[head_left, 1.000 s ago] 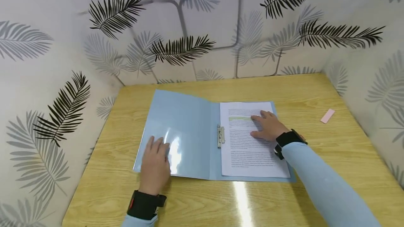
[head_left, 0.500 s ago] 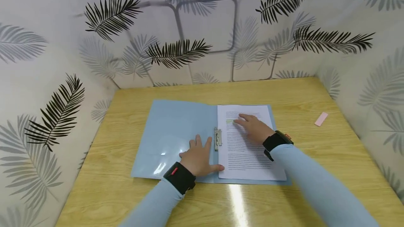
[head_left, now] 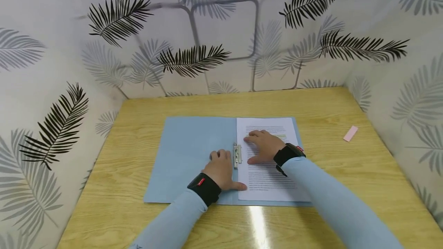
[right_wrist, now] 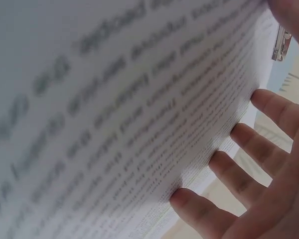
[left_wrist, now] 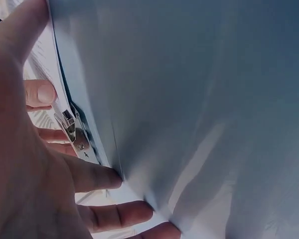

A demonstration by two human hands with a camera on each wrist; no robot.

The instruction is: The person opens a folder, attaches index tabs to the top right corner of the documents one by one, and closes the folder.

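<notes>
A light blue folder (head_left: pixel 187 156) lies spread open on the table, with a metal clip (head_left: pixel 237 156) by its spine. Printed white sheets (head_left: pixel 270 183) with a green-highlighted line sit on its right half. My left hand (head_left: pixel 219 170) presses the left cover beside the spine, fingertips down, its thumb (left_wrist: pixel 27 20) reaching to the sheets' edge. On the sheets rests my right hand (head_left: pixel 264 147), fingers spread; its fingertips (right_wrist: pixel 184 199) touch the printed page in the right wrist view. Part of the text is hidden under that hand.
A small pink strip (head_left: pixel 350 133) lies on the wooden table (head_left: pixel 131 156) at the right. Leaf-patterned fabric (head_left: pixel 221 30) hangs behind the table and along both sides. Black bands circle both wrists.
My left hand has moved right, from the left cover's lower edge to near the spine, and that cover lies flatter. My right hand has slid left across the sheets toward the clip.
</notes>
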